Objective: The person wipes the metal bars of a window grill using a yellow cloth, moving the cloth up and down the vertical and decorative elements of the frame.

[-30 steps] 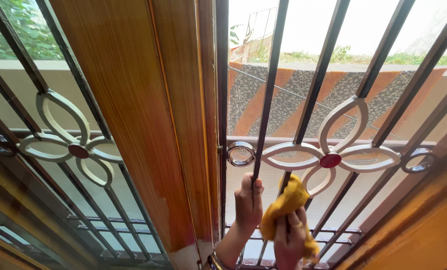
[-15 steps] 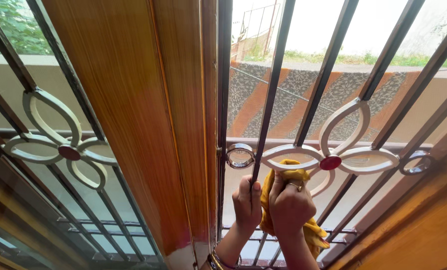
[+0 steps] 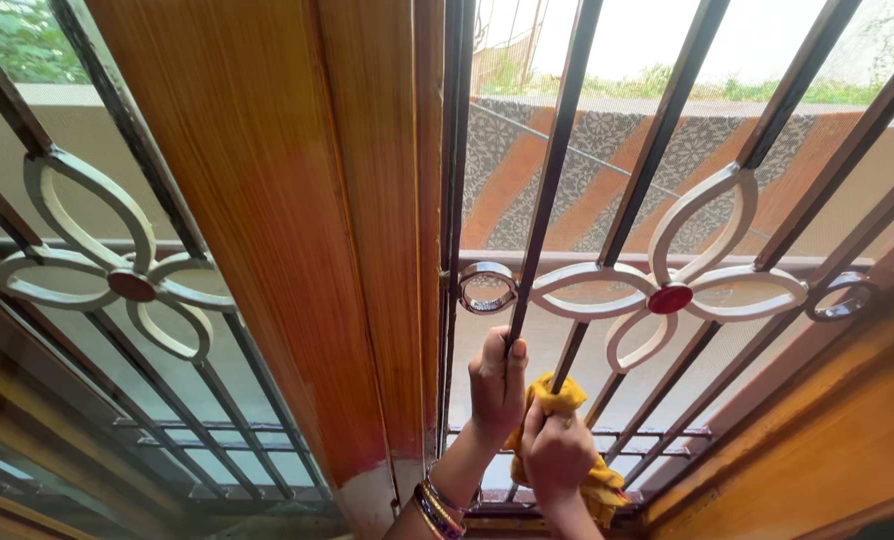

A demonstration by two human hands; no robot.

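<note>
Nearest the camera, the right hand (image 3: 557, 455) was clenched around a yellow cloth (image 3: 577, 475), pressing it against a dark grille bar (image 3: 567, 365) low in the window. Just beside it, the left hand (image 3: 497, 385), bangles (image 3: 435, 503) at its wrist, gripped the neighbouring bar (image 3: 537, 230). Above them sat the white petal ornament (image 3: 670, 297) with its red centre, left of it the wooden frame post (image 3: 297, 240), and beyond, a patterned wall (image 3: 607, 160).

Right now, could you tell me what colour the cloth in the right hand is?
Yellow: the cloth shows best in the head view.
</note>
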